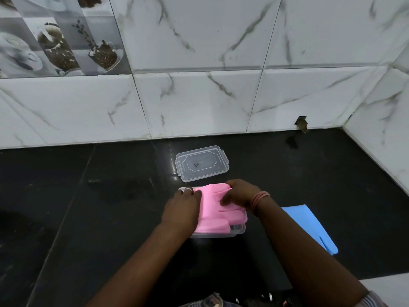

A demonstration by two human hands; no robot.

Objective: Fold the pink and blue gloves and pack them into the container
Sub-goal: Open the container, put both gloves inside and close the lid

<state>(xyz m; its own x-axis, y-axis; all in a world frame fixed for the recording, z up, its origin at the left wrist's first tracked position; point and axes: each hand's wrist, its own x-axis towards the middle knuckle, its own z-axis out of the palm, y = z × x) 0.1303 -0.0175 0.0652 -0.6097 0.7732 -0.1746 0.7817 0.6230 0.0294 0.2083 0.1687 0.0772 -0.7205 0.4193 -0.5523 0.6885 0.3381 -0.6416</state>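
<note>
The folded pink glove lies on top of a clear plastic container on the black counter. It fills the container's opening and hides the inside. My left hand presses on the glove's left edge, fingers curled over it. My right hand grips the glove's far right part, fingers bent around it. The blue glove lies flat on the counter to the right, partly hidden behind my right forearm, fingers pointing toward me.
The container's clear lid lies flat just behind the container. A white marble-tiled wall runs along the back and the right side of the black counter. The wall has a small hole at the back right.
</note>
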